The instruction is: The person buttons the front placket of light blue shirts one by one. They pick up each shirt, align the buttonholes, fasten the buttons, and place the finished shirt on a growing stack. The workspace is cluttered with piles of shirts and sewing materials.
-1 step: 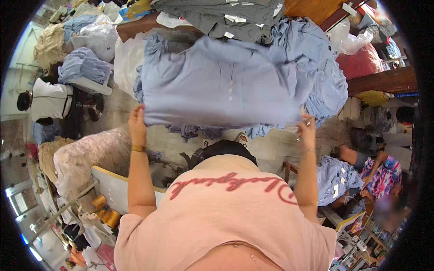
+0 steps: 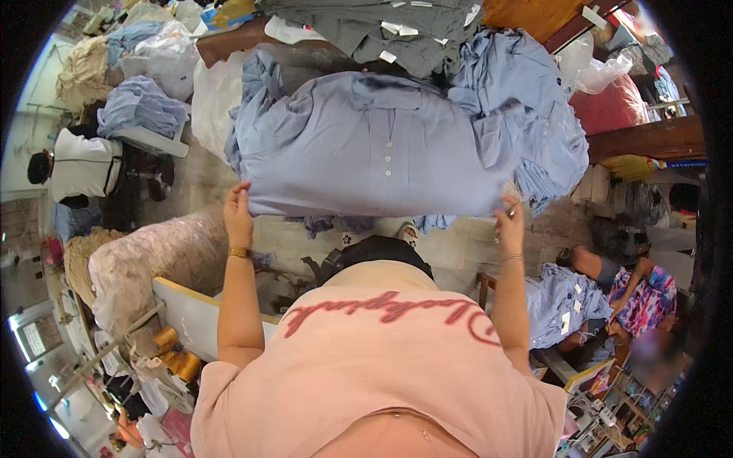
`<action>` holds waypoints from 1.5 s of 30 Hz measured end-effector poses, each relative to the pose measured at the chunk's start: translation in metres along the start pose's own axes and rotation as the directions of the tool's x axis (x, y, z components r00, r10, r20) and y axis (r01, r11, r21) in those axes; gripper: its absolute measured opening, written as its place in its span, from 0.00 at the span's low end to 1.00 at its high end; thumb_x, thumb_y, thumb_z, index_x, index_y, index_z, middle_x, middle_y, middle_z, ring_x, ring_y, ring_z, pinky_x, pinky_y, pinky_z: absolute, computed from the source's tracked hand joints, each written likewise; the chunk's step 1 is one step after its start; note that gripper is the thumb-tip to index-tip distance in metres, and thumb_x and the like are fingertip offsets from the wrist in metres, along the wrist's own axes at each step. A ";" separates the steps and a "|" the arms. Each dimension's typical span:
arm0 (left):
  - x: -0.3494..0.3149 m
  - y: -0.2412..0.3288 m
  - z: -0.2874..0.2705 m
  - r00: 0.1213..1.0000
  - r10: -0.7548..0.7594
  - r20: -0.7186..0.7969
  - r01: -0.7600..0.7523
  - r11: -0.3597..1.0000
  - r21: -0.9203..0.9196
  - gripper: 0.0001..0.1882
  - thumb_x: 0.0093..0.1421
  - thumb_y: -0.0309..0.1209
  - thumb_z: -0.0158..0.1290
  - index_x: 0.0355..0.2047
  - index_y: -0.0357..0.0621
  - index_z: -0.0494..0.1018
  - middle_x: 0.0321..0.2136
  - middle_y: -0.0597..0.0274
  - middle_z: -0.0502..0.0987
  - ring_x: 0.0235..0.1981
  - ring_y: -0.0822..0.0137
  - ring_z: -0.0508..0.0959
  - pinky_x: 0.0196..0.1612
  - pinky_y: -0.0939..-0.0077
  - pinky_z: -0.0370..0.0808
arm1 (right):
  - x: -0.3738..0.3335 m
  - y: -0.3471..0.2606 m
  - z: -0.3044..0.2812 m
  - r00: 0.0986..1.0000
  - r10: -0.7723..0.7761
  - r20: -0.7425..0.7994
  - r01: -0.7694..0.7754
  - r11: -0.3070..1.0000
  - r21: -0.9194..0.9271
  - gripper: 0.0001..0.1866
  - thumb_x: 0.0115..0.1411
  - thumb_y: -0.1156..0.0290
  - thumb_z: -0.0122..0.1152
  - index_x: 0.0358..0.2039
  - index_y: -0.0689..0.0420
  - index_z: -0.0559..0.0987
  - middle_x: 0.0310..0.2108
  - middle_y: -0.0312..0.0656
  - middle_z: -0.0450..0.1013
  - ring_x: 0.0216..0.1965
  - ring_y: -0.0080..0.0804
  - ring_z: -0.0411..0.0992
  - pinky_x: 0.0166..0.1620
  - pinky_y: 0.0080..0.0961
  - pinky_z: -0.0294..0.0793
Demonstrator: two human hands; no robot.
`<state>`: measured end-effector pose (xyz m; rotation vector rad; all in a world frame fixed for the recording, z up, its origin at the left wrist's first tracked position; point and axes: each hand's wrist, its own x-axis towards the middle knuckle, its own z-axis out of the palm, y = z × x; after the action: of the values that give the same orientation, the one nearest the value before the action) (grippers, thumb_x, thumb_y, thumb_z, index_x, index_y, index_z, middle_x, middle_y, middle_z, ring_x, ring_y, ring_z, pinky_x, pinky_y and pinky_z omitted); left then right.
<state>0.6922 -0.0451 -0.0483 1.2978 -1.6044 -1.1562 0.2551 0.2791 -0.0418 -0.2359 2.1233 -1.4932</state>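
Observation:
A light blue shirt (image 2: 328, 145) is spread out in front of me over a heap of similar garments. Its collar lies at the far side, and a short placket with several pale buttons runs down the middle. Pinched in my left hand (image 2: 239, 210) is the near left corner of the shirt. My right hand (image 2: 510, 223) grips the near right corner. Something small and metallic shows at the fingers of that hand, too small to name. Between both hands the near edge is stretched nearly straight.
Dark grey garments (image 2: 336, 27) with white tags lie beyond the shirt. More blue garments (image 2: 519, 91) are heaped at the far right. A large wrapped bundle (image 2: 160, 259) stands at the left, near a white board (image 2: 198, 313). A seated person (image 2: 645, 294) is at the right beside tagged blue garments (image 2: 565, 301).
The shirt, blurred before, has settled flatter, and its collar and buttons now show clearly. Its near edge has come slightly closer to me. My hands have moved slightly toward each other.

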 end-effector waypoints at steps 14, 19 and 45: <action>-0.030 0.000 0.043 0.970 0.236 0.059 -0.132 0.308 0.942 0.18 0.48 0.28 0.49 0.42 0.57 0.69 0.32 0.59 0.72 0.38 0.59 0.70 0.42 0.65 0.64 | 0.014 0.080 0.000 0.974 -0.118 0.195 0.211 0.791 -0.575 0.12 0.50 0.75 0.55 0.37 0.58 0.74 0.25 0.35 0.63 0.25 0.25 0.61 0.30 0.20 0.62; -0.027 0.066 0.143 0.757 0.417 0.503 -0.643 0.616 0.456 0.17 0.46 0.29 0.54 0.40 0.52 0.71 0.36 0.60 0.70 0.40 0.59 0.68 0.44 0.64 0.62 | 0.008 0.081 0.023 0.964 -0.239 0.118 0.250 0.656 -0.712 0.17 0.48 0.74 0.55 0.41 0.58 0.69 0.41 0.48 0.62 0.38 0.42 0.65 0.40 0.34 0.66; -0.062 0.083 0.209 0.827 0.471 0.309 -0.562 0.712 0.420 0.04 0.48 0.31 0.55 0.22 0.46 0.74 0.19 0.65 0.72 0.19 0.63 0.69 0.25 0.72 0.65 | -0.004 -0.025 0.157 0.543 -0.339 0.768 0.813 0.442 -0.380 0.12 0.54 0.63 0.50 0.34 0.58 0.66 0.33 0.48 0.69 0.32 0.46 0.71 0.33 0.38 0.71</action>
<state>0.4849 0.0606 -0.0340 0.9281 -2.3225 -0.5221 0.3350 0.1420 -0.0568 -1.7371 1.9918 -0.5694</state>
